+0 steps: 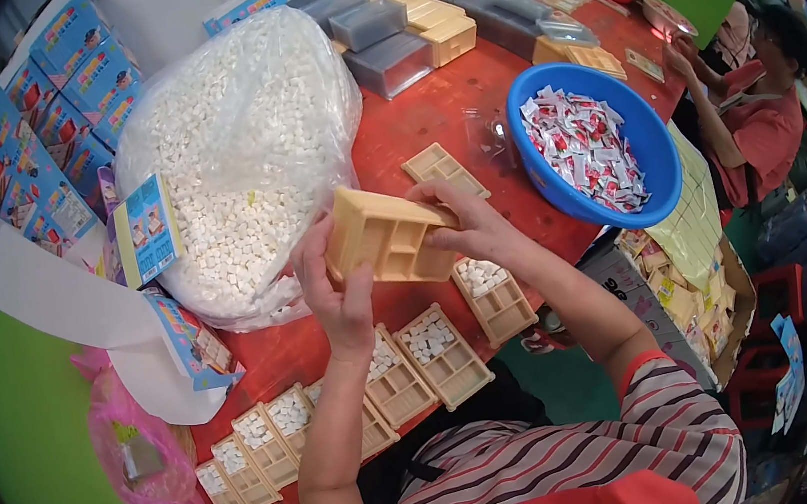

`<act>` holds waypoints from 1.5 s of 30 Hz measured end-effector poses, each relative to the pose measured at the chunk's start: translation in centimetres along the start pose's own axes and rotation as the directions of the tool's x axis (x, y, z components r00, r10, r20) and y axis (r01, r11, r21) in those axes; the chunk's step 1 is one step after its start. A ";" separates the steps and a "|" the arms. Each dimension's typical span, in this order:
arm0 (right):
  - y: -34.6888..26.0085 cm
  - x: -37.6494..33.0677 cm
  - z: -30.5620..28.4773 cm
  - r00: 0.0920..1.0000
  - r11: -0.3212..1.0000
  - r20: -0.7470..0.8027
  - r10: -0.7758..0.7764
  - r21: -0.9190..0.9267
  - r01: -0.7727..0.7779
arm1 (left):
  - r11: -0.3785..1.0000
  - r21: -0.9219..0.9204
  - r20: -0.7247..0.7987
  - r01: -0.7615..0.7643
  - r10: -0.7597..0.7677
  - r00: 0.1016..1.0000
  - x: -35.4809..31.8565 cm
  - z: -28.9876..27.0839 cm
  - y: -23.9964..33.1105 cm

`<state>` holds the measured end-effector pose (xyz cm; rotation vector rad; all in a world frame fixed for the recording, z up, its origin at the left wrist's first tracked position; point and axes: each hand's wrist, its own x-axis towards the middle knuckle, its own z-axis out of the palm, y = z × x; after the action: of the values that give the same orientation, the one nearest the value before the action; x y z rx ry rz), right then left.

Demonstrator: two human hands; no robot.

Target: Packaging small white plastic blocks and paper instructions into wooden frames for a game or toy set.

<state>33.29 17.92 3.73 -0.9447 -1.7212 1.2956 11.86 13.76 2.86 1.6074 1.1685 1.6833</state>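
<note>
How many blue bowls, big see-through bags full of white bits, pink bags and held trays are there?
blue bowl: 1
big clear bag of white pieces: 1
pink bag: 1
tan tray held by left hand and right hand: 1
Total: 4

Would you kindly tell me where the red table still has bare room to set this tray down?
Bare red shows between the bag and basin, around one empty tray. The near edge is crowded with filled trays; the far end with boxes.

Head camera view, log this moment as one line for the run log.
left hand: grips tan divided tray | right hand: grips same tray | tray: lifted, tilted over red table | nearby: filled trays, bag of white pieces
</note>
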 end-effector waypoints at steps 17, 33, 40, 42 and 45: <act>3.8 2.0 -5.9 0.937 0.660 -0.127 0.325 0.740 -0.129 | 0.939 0.288 0.396 0.190 -0.297 0.869 2.5 -0.8 -7.5; 6.3 9.4 -1.0 0.799 0.810 -0.240 0.552 0.383 -0.445 | 0.543 0.793 0.479 -0.276 -0.276 0.834 1.8 -2.2 -6.3; 4.5 7.1 -1.0 0.880 0.803 -0.109 0.462 0.473 -0.363 | 0.884 0.330 0.278 0.330 -0.425 0.861 2.0 -3.0 -4.6; 3.7 5.3 -0.5 0.903 0.729 0.025 0.429 0.581 -0.362 | 0.820 -0.019 0.272 0.572 -0.546 0.792 2.0 -1.2 -3.0; 3.9 4.1 1.4 0.924 0.709 0.083 0.373 0.616 -0.342 | 0.559 -0.496 0.329 0.665 -0.587 0.739 2.6 1.4 -2.6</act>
<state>30.72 21.86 0.23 -0.9109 -0.9546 1.9205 12.36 17.56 1.84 0.7405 0.8680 1.2413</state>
